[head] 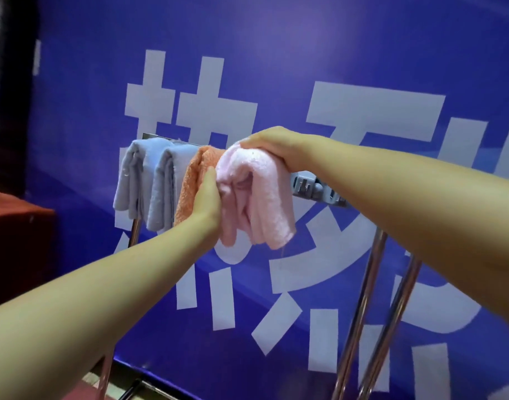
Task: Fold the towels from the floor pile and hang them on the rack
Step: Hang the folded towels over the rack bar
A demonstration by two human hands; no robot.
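A folded pink towel hangs over the top bar of the metal rack, my right hand curled over its top and my left hand gripping its side, just beside an orange towel and two grey towels before a blue banner.
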